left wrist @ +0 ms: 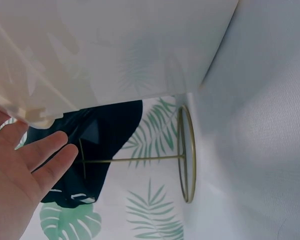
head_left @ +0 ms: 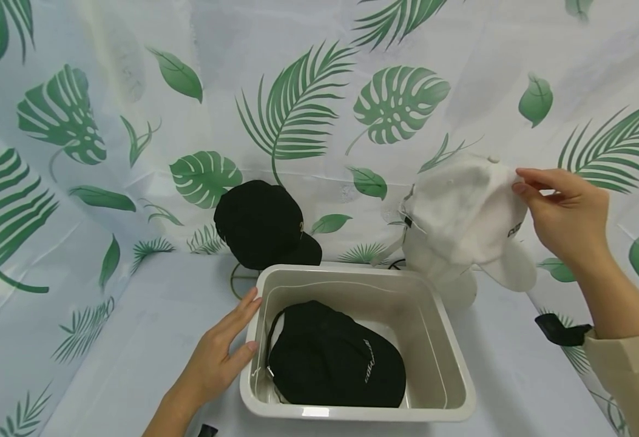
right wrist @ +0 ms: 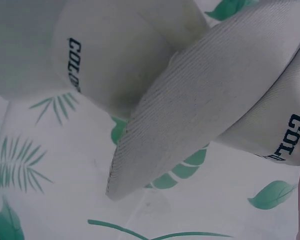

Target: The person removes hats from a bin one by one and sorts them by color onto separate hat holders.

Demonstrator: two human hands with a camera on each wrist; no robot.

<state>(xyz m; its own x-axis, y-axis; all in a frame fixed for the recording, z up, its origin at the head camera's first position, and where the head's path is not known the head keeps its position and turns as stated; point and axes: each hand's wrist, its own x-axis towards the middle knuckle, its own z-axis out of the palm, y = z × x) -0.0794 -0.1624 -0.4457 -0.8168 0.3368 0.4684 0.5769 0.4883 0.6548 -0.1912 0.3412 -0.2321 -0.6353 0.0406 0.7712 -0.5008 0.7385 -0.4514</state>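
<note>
My right hand [head_left: 567,212] pinches a white baseball cap [head_left: 461,206] by the crown between thumb and fingers, at the back right. Dark lettering marks its front, and in the right wrist view its ribbed brim [right wrist: 205,95] crosses the middle. Behind it is a second white cap [right wrist: 125,55], also lettered and partly hidden. My left hand [head_left: 210,358] rests with extended fingers against the left rim of an off-white plastic bin [head_left: 453,346]. Inside the bin lies a black cap [head_left: 335,358] with white script on it.
Another black cap [head_left: 259,224] hangs on a thin gold wire stand [left wrist: 187,155] behind the bin's left corner. A leaf-printed cloth [head_left: 308,24] forms the back wall and sides. The bin stands on a pale table surface [head_left: 150,321].
</note>
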